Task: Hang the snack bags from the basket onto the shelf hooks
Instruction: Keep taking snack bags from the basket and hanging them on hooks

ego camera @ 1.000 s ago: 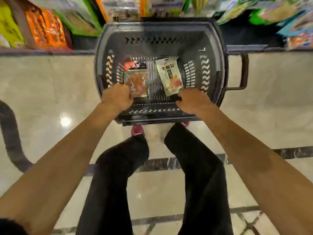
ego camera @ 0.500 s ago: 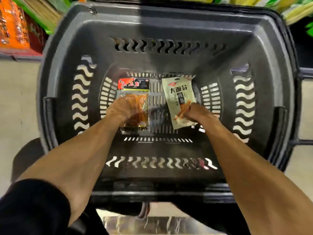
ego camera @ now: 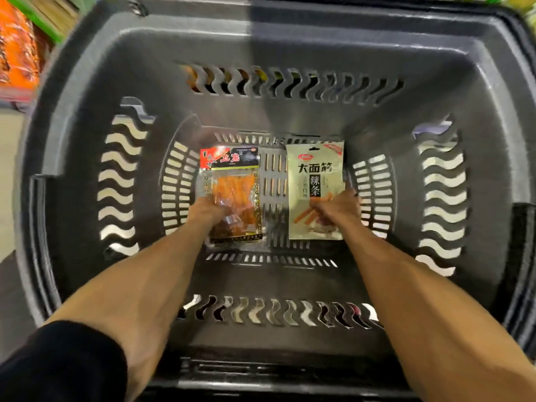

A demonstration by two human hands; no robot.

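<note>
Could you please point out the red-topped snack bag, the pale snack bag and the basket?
red-topped snack bag [ego camera: 229,159]: head view, on its red header.
pale snack bag [ego camera: 314,169]: head view, on its black lettering.
basket [ego camera: 261,42]: head view, on its far wall.

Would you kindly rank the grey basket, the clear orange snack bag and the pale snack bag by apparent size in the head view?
1. grey basket: by far the largest, it fills the frame.
2. clear orange snack bag and pale snack bag: these look about alike, so I would not rank them.
</note>
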